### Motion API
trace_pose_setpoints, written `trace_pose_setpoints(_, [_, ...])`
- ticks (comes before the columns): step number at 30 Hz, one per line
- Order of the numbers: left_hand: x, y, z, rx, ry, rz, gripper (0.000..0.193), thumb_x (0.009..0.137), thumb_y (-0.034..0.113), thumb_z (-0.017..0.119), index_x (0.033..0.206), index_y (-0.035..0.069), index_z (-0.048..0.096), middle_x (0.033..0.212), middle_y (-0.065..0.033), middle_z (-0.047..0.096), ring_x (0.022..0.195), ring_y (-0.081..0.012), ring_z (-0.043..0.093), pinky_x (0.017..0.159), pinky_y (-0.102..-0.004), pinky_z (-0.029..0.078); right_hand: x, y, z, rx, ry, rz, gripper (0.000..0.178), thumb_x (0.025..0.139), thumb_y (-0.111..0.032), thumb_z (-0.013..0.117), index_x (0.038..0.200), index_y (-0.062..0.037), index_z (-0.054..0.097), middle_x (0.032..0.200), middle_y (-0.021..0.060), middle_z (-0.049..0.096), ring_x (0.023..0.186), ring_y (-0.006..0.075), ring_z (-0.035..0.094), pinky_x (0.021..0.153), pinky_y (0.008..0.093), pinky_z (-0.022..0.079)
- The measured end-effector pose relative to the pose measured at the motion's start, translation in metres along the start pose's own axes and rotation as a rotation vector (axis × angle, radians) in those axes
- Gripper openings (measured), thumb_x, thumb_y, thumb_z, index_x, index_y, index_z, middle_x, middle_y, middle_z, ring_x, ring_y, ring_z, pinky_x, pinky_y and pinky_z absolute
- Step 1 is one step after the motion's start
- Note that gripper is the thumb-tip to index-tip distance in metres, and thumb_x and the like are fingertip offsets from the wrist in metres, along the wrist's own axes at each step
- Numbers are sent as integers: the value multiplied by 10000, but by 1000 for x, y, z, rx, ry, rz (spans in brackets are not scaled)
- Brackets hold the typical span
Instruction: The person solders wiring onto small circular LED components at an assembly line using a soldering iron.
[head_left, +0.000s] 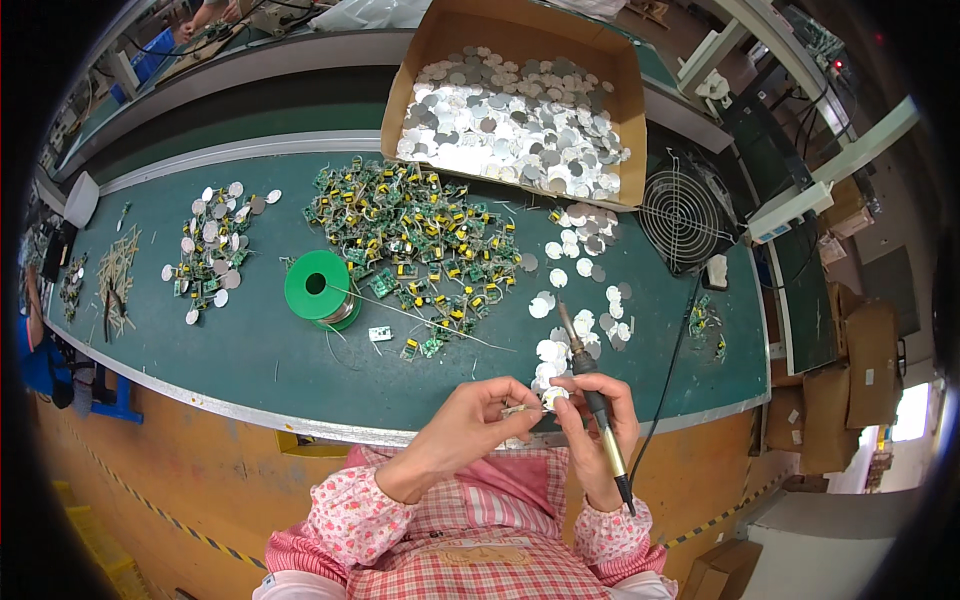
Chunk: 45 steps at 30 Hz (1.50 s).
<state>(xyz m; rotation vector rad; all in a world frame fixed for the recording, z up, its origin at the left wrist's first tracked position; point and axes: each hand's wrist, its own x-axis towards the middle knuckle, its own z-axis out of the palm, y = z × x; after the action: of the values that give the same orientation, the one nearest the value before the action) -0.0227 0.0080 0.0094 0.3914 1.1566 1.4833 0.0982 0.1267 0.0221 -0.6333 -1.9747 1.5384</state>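
Close to the table's front edge, my left hand (470, 428) is closed, its thumb and fingertips pinching a small pale part whose kind I cannot make out. Beside it, my right hand (605, 430) grips a soldering iron (582, 362) with its tip pointing away from me. The thumb and finger of that hand also pinch a round white disc (555, 398), which meets my left fingertips. Several loose white and grey discs (550, 350) lie just beyond. A green spool of solder wire (316, 284) stands left of centre, its wire trailing to the right.
A heap of small circuit boards with yellow parts (420, 230) covers the middle. Behind it, a cardboard box (640, 110) holds many discs. A round-grilled fan (688, 208) stands at the right, near a black cord (665, 385). Boards with discs attached (212, 240) lie left.
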Motion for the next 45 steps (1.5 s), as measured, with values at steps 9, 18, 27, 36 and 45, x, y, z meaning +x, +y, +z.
trace_pose_setpoints(9, [-1, 1, -1, 70, 30, 60, 157, 878, 107, 627, 951, -31, 612, 863, -31, 638, 743, -41, 565, 627, -203, 456, 6, -4, -7, -110, -96, -73, 226, 818, 22, 655, 1023, -34, 578, 975, 75, 678, 731, 56, 592, 625, 196, 474])
trace_pose_setpoints(18, [0, -4, 0, 195, 120, 131, 152, 854, 107, 647, 915, -30, 623, 757, -6, 622, 646, -18, 506, 551, -216, 416, 11, -6, -9, -152, -145, -120, 237, 810, 45, 652, 1026, -33, 590, 975, 72, 662, 735, 71, 600, 635, 208, 485])
trace_pose_setpoints(27, [-2, -1, 1, 458, 189, 157, 154, 837, 94, 668, 931, -26, 651, 851, -28, 665, 824, -66, 581, 744, -242, 482, 12, -7, -8, -146, -159, -105, 226, 816, 32, 655, 1024, -26, 587, 953, 72, 674, 755, 77, 618, 651, 218, 503])
trace_pose_setpoints(36, [0, -3, -1, 275, 281, 153, 137, 845, 89, 660, 930, -20, 658, 833, -30, 662, 772, -66, 575, 667, -216, 467, 6, -5, -9, -355, 73, -251, 251, 777, 33, 674, 1005, -24, 585, 808, 84, 649, 672, 145, 617, 606, 241, 482])
trace_pose_setpoints(45, [9, 0, -1, -115, 417, 253, 130, 866, 87, 648, 938, -21, 635, 838, -30, 641, 704, -64, 558, 643, -207, 451, -18, -17, -17, -24, 202, -347, 252, 897, -238, 555, 884, 0, 473, 517, 49, 507, 423, 146, 567, 402, 236, 405])
